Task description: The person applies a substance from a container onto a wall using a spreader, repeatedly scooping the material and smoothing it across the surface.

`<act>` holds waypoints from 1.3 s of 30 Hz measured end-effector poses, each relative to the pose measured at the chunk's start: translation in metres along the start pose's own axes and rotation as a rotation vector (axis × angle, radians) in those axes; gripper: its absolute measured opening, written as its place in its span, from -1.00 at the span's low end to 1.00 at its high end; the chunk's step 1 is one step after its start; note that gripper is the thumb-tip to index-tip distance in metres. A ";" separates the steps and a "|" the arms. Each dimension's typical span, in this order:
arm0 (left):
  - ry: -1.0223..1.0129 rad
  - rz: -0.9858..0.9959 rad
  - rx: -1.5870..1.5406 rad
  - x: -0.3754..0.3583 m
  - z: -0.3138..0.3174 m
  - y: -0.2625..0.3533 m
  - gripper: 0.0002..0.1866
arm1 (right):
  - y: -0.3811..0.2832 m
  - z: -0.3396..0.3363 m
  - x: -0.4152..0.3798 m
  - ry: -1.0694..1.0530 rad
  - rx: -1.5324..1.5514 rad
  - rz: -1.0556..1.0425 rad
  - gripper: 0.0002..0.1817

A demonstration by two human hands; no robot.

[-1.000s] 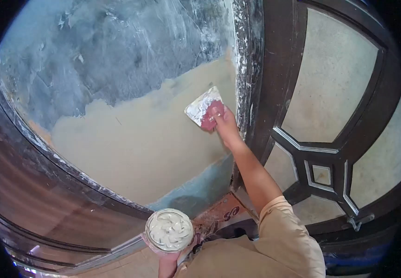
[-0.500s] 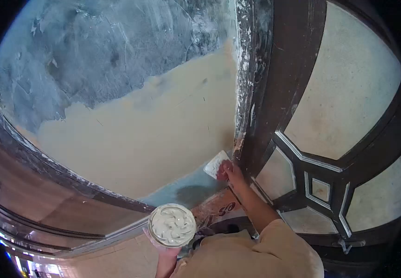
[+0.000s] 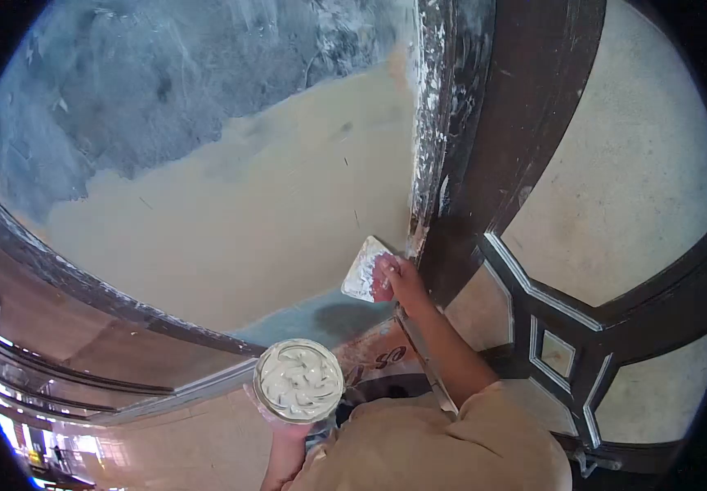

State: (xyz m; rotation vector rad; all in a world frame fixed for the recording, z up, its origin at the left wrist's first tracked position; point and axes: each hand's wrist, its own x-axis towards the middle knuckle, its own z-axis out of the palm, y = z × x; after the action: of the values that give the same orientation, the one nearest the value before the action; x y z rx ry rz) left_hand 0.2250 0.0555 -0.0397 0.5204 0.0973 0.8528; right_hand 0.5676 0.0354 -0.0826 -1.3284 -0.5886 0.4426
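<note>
My right hand (image 3: 400,278) grips a putty knife (image 3: 362,274), a wide blade with white paste on it and a reddish handle. The blade lies close to the lower right part of the wall, near the dark frame; whether it touches cannot be told. Under my left hand (image 3: 281,423) rests a round tub (image 3: 298,381) of creamy white paste with swirled ridges, held upright at waist height. The wall shows a smooth beige coat (image 3: 231,221) below rough blue-grey plaster (image 3: 173,82).
Dark moulding (image 3: 431,123) with flaking white paint edges the wall. Beside it stands a dark panelled door (image 3: 545,106) with pale insets. A printed cardboard piece (image 3: 378,356) lies at the wall's foot, above tiled floor (image 3: 181,446). Another dark moulding (image 3: 116,299) curves along the left.
My right hand and the putty knife have moved up and slightly left, and the blade has turned. The tub has shifted slightly left and up in view. The camera view has shifted a little.
</note>
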 end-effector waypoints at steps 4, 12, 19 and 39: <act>0.030 -0.099 0.047 0.007 0.023 -0.008 -0.14 | -0.013 -0.003 0.012 -0.070 -0.049 0.002 -0.77; -0.032 0.050 0.169 0.000 0.022 -0.025 -0.17 | -0.020 -0.006 0.020 -0.140 -0.059 0.072 -0.78; -0.115 0.043 0.075 0.002 0.029 -0.031 -0.15 | -0.022 -0.007 0.028 -0.165 -0.148 -0.038 -0.77; 0.161 0.052 -0.028 0.015 0.057 -0.003 -0.11 | -0.144 -0.002 -0.002 -0.281 -0.504 -0.518 -0.76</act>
State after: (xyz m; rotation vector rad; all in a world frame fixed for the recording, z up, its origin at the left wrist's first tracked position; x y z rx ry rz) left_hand 0.2534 0.0422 0.0106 0.4291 0.2201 0.9449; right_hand 0.5631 0.0050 0.0578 -1.5246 -1.3036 0.0470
